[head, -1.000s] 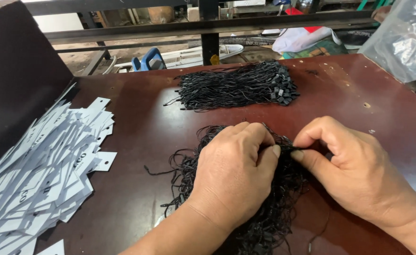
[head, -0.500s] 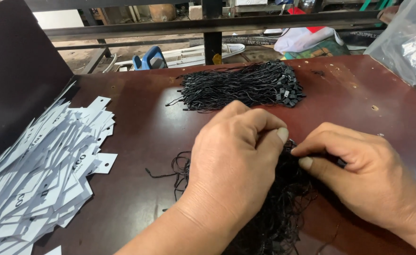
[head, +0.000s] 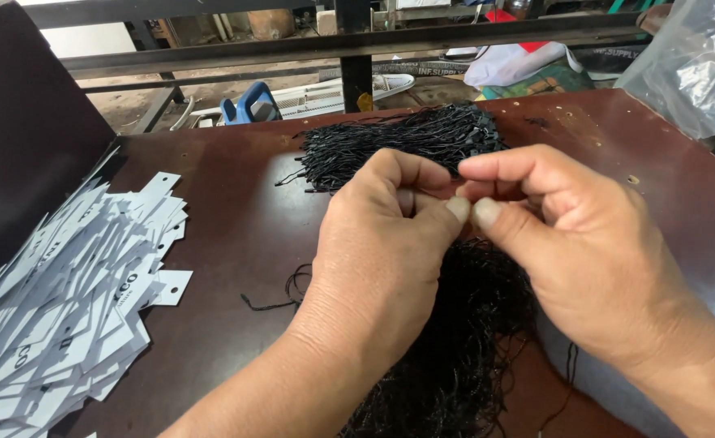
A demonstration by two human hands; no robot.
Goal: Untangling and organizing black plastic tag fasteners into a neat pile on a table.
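Note:
My left hand [head: 382, 251] and my right hand [head: 576, 243] meet thumb to thumb above a loose heap of black strings [head: 463, 341] on the dark brown table [head: 236, 235]. Both hands have their fingers curled and pinched together. What sits between the fingertips is hidden; a thin black string is likely there. A second, tidier bundle of black strings [head: 398, 146] lies farther back on the table. A spread pile of white paper tags [head: 65, 300] with punched holes lies at the left.
A dark board [head: 25, 138] leans at the far left behind the tags. A clear plastic bag [head: 694, 65] sits at the right rear corner. Beyond the table's back edge are a metal rail [head: 357, 40], a blue object [head: 248, 105] and cloth.
Both hands have lifted off the near heap of strings and come closer to the camera, fingertips now pinched together above it. The view has shifted slightly.

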